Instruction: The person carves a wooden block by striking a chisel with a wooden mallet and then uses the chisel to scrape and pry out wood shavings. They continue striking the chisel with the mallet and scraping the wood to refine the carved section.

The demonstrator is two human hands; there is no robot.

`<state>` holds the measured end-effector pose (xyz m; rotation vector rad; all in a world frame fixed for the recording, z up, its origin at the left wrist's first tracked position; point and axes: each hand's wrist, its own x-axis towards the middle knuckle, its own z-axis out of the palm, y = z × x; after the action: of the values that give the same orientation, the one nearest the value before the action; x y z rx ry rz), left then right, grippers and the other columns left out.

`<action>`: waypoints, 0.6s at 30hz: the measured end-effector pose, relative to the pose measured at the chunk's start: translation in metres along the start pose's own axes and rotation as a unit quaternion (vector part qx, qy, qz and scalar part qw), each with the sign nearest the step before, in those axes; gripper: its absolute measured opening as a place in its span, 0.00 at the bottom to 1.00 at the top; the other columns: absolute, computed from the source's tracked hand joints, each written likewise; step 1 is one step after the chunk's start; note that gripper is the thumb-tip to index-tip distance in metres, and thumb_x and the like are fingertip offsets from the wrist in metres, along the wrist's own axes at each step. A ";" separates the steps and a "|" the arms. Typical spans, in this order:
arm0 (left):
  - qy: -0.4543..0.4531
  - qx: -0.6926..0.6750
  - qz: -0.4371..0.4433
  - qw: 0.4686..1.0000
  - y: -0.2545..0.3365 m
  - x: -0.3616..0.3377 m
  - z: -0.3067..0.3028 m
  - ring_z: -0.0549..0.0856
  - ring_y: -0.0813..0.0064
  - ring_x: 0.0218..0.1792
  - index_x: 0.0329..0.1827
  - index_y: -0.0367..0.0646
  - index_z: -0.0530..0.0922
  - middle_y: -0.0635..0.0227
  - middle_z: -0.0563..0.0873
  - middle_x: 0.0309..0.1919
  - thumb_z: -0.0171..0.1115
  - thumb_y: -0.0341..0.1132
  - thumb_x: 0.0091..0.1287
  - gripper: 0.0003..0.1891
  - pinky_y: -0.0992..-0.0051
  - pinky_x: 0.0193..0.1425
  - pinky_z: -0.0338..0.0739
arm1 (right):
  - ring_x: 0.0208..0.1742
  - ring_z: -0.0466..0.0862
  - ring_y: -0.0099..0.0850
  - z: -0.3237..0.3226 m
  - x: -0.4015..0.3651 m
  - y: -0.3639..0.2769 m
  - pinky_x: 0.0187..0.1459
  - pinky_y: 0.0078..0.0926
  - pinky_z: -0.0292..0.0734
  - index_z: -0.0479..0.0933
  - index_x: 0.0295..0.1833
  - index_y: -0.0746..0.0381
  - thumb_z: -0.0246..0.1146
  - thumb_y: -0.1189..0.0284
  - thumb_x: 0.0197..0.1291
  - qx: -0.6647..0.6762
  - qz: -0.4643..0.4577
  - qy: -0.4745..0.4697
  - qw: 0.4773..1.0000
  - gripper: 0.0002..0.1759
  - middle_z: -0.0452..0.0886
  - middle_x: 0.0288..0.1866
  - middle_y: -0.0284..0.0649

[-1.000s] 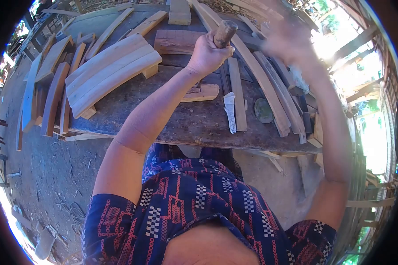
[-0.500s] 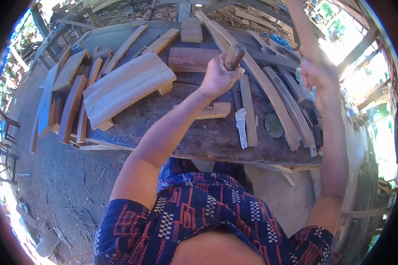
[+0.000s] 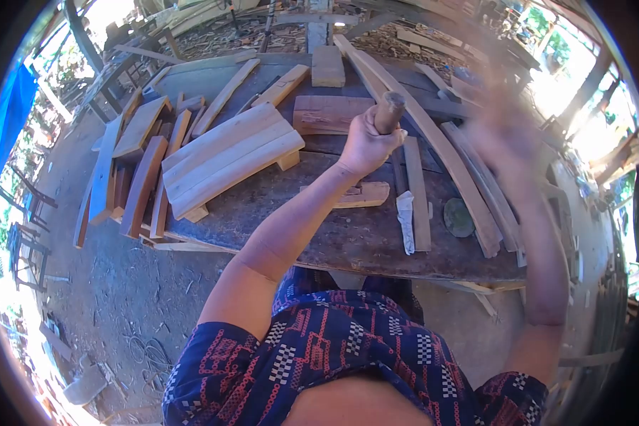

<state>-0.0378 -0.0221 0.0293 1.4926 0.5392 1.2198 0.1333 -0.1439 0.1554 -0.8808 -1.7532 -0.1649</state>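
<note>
harsh daylight glare at both sides, dark curved fisheye edges, right hand (image 3: 503,131) a smear, probably motion blur

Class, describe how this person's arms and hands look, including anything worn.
Short navy sleeves carry reddish chain-like lines and pale checkered patches; the arms below are bare. The left hand wears no glove; the right hand is too blurred for detail.

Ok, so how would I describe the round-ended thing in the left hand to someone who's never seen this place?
Start with the big dark workbench in front of the person, then find the left hand above it. Sticking out of that fist is a short brown cylinder; its rounded shape sets it apart from the flat boards nearby.
</note>
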 end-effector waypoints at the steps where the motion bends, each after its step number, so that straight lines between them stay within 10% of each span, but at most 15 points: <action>1: -0.008 -0.002 0.000 1.000 0.000 0.001 0.002 0.74 0.88 0.29 0.35 0.41 0.73 0.77 0.77 0.26 0.66 0.27 0.56 0.09 0.82 0.33 0.72 | 0.36 0.74 0.27 0.013 -0.011 -0.001 0.37 0.25 0.69 0.74 0.47 0.67 0.64 0.68 0.49 -0.137 0.101 -0.156 0.973 0.20 0.74 0.38 0.37; 3: -0.029 -0.067 0.018 0.997 -0.003 0.003 0.002 0.74 0.88 0.27 0.35 0.41 0.73 0.76 0.77 0.25 0.67 0.27 0.56 0.10 0.82 0.32 0.72 | 0.40 0.78 0.26 0.009 -0.013 -0.008 0.37 0.26 0.72 0.74 0.50 0.68 0.69 0.65 0.43 -0.269 0.214 -0.292 0.892 0.28 0.76 0.42 0.38; 5: -0.013 -0.032 0.048 0.998 -0.014 0.003 0.002 0.76 0.87 0.20 0.33 0.41 0.74 0.74 0.79 0.23 0.67 0.26 0.57 0.08 0.84 0.22 0.70 | 0.41 0.79 0.28 -0.016 0.010 -0.016 0.39 0.28 0.74 0.73 0.53 0.69 0.71 0.61 0.40 -0.016 0.376 -0.242 0.894 0.34 0.78 0.46 0.41; 9: -0.001 -0.011 0.017 1.000 -0.006 -0.001 0.005 0.75 0.88 0.19 0.31 0.41 0.74 0.75 0.78 0.21 0.68 0.27 0.56 0.09 0.83 0.22 0.70 | 0.28 0.75 0.21 -0.019 -0.020 -0.021 0.26 0.18 0.68 0.71 0.54 0.69 0.69 0.66 0.43 0.079 0.401 0.012 0.913 0.32 0.77 0.32 0.34; 18: -0.013 0.003 0.061 0.998 -0.010 -0.006 0.002 0.75 0.88 0.20 0.30 0.43 0.74 0.76 0.78 0.22 0.67 0.27 0.57 0.08 0.83 0.24 0.71 | 0.48 0.84 0.47 0.001 -0.191 0.083 0.51 0.41 0.76 0.75 0.50 0.68 0.71 0.49 0.41 -0.298 0.501 -0.332 0.742 0.38 0.83 0.43 0.53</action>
<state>-0.0354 -0.0249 0.0184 1.5639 0.4394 1.2913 0.2057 -0.1749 -0.0375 -2.4879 -1.5658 0.3826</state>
